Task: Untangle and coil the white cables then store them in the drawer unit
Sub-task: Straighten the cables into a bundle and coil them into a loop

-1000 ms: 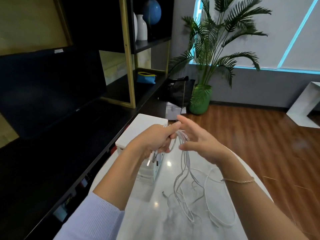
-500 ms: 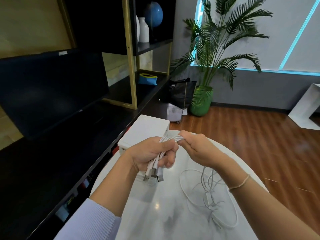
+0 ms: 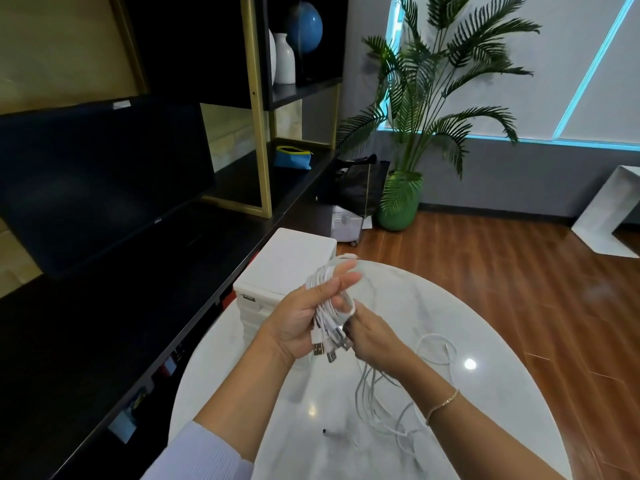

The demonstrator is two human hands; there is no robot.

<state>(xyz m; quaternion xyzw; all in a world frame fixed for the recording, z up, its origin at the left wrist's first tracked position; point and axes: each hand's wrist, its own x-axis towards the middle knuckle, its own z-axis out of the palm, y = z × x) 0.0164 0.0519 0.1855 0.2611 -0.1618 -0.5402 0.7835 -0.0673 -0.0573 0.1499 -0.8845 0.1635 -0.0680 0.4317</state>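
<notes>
My left hand [image 3: 300, 318] grips a bundle of white cables [image 3: 329, 308] folded over its palm, with several USB plugs hanging out below. Just below and right of it, my right hand [image 3: 373, 336] pinches the strands coming off the bundle. The loose lengths [image 3: 388, 400] trail down from that hand onto the white marble table [image 3: 485, 403] in a tangle of loops. The white drawer unit [image 3: 287, 268] stands on the table's far left edge, directly behind my left hand; its drawer fronts are mostly hidden by the hand.
A black sideboard with a dark monitor [image 3: 97, 181] runs along the left of the table. A potted palm [image 3: 401, 199] and a black bag [image 3: 360, 188] stand on the wooden floor beyond. A small dark speck [image 3: 324, 431] lies on the tabletop near me.
My left hand turned palm up with the bundle and plugs now showing. My right hand dropped from beside the bundle's top to below it, drawing the trailing cables along.
</notes>
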